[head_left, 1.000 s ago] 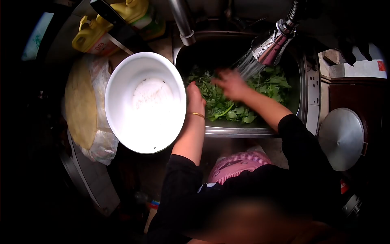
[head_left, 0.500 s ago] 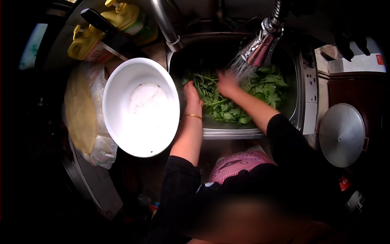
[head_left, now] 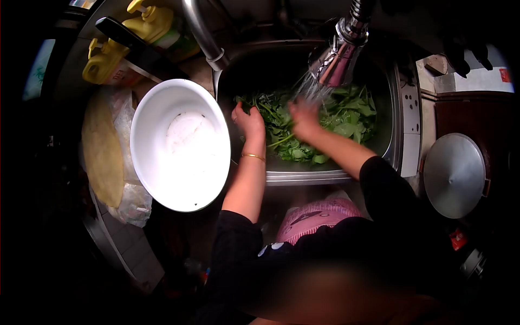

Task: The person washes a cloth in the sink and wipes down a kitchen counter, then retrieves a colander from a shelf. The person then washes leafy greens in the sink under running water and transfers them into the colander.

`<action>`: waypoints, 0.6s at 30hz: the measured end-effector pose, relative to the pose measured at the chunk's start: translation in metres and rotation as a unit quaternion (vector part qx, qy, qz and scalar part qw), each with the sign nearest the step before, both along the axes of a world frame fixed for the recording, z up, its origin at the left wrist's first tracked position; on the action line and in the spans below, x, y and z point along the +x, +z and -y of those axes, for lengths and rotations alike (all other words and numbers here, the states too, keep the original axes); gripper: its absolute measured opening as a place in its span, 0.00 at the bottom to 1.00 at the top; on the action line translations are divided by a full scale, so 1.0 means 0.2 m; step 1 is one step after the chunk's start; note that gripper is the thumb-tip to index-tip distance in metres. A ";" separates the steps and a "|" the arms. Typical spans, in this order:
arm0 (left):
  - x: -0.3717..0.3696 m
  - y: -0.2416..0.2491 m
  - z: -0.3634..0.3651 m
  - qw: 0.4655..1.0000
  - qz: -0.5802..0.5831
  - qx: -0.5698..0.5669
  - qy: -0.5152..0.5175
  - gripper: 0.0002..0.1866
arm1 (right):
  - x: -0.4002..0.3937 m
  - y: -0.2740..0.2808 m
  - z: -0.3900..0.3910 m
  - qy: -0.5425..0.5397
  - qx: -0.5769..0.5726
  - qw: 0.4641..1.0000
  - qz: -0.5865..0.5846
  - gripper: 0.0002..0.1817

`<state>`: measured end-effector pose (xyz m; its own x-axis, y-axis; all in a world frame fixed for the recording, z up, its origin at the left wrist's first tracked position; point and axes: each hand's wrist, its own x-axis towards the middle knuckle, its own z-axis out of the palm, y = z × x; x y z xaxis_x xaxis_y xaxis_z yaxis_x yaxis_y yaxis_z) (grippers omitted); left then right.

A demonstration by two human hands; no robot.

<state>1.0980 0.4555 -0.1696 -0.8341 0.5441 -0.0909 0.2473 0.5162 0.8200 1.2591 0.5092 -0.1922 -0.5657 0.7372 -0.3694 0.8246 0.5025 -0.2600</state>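
Green leafy vegetables (head_left: 346, 116) lie in a steel sink (head_left: 325, 174) under a running spray faucet (head_left: 336, 59). My left hand (head_left: 249, 120), with a gold bangle on the wrist, rests at the left edge of the greens, fingers curled on some leaves. My right hand (head_left: 304, 120) is in the middle of the greens, right below the water spray, pressing into the leaves. A large white bowl (head_left: 179, 143) stands just left of the sink, beside my left forearm.
Yellow bottles (head_left: 116, 40) and a dark-handled knife (head_left: 135, 46) sit behind the bowl. A round wooden board (head_left: 100, 149) and a plastic bag lie left of it. A round metal lid (head_left: 454, 176) is at the right. A steel pipe (head_left: 203, 32) rises near the sink's back left.
Both hands have shifted left and further into the sink. The left hand moved from the sink's rim area onto the greens. The right hand stays under the spray.
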 end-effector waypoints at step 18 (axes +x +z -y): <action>0.14 0.14 -0.01 0.960 -0.253 0.033 -0.114 0.19 | -0.01 0.04 0.09 0.189 -0.149 0.945 -0.222 0.40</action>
<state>1.1254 0.4579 -0.1420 -0.6214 0.7078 0.3361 0.7230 0.3526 0.5941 1.2562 0.4916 -0.1843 -0.9157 0.3525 -0.1929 0.3771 0.5881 -0.7154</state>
